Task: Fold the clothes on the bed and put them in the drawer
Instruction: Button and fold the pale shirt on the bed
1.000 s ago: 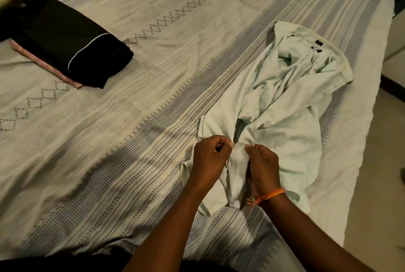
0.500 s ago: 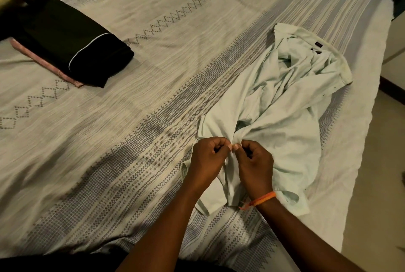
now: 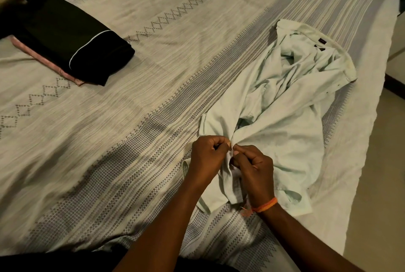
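We see both hands together low on the crumpled pale mint cotton shirt (image 3: 282, 118): left hand (image 3: 208, 157) and right hand (image 3: 254, 170) each pinch a front edge, probably to button or align it before folding. It lies on the striped cream bed (image 3: 109, 140). Farther off, folded black garment (image 3: 72, 39) waits, likely done. Collar label unreadable.

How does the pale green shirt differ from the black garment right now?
The pale green shirt lies rumpled and unfolded; the black garment is folded into a compact block. The left hand and right hand pinch the shirt's front edge; nothing touches the black garment. The shirt lies directly on the bedspread; the black garment rests on pink cloth. Both are on the bed.
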Demonstrator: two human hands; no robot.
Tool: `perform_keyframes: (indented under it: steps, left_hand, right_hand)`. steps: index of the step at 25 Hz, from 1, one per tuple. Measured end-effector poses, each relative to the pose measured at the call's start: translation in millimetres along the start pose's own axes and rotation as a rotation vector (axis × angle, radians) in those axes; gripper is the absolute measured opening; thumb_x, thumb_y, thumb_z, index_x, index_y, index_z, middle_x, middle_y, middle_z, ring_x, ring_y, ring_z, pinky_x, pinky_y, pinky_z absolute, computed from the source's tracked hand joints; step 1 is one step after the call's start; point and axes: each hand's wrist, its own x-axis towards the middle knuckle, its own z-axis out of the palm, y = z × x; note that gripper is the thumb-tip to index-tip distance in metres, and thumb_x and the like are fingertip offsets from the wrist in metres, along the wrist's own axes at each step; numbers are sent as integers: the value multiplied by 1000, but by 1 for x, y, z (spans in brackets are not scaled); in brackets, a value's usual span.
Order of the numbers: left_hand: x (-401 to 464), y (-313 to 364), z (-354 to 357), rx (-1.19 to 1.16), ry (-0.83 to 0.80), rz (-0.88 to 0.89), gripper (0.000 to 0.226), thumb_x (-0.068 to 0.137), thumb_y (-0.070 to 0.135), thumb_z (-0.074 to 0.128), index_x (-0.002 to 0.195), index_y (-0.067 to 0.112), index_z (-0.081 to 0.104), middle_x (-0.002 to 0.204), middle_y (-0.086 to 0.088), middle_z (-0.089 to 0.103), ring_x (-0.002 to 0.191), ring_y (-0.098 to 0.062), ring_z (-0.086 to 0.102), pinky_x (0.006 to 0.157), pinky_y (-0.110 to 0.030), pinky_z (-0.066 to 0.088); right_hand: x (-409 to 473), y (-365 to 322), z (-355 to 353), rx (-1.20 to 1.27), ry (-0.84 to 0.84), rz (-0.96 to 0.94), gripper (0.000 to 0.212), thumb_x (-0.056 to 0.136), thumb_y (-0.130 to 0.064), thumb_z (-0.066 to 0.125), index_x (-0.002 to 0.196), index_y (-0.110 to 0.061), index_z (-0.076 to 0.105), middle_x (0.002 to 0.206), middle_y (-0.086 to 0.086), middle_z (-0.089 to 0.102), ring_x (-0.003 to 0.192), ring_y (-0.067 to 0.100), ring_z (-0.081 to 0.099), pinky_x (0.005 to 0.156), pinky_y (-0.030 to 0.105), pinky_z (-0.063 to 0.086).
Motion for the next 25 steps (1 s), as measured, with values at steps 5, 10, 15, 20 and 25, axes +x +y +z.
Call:
perform_keyframes:
  steps: [5, 10, 15, 20, 25]
  left_hand:
    - [2, -6, 2, 101, 28, 59, 18, 85, 10, 63, 70, 9, 72, 57, -1, 63, 53, -12, 55, 58, -38, 49]
    - [-2, 2, 3, 66, 47, 17, 20, 88, 19, 65, 72, 13, 75, 62, -1, 68, 60, -14, 65, 63, -35, 54]
    - [-3, 10, 4, 98, 23, 57, 15, 88, 19, 69, 77, 14, 78, 59, 6, 66, 61, -4, 63, 56, -15, 46]
    - [2, 14, -4, -8, -77, -57, 10, 85, 21, 73, 89, 14, 79, 68, 6, 73, 62, -3, 65, 59, -20, 49]
    - [15, 19, -2, 62, -104, -142, 16, 83, 12, 69, 73, 0, 74, 44, 7, 52, 40, 0, 43, 48, -16, 36]
  right_hand:
    - [1, 4, -2, -138, -53, -75, 15, 86, -3, 64, 83, -10, 77, 82, 1, 70, 76, 10, 67, 70, 22, 52]
    - [2, 4, 2, -189, -29, -65, 20, 87, -11, 60, 92, -16, 78, 86, -3, 68, 81, 8, 65, 71, 22, 50]
    - [0, 3, 0, -88, -20, 49, 26, 88, -1, 62, 105, -13, 77, 91, 2, 69, 84, 12, 67, 73, 29, 55]
    - [-3, -2, 2, -120, -39, 19, 24, 80, -7, 56, 94, -12, 76, 94, 7, 64, 85, 4, 62, 72, 13, 48]
    - [-6, -4, 3, -80, -94, 90, 26, 85, 12, 58, 99, -4, 72, 105, 15, 58, 92, 0, 60, 75, 8, 45]
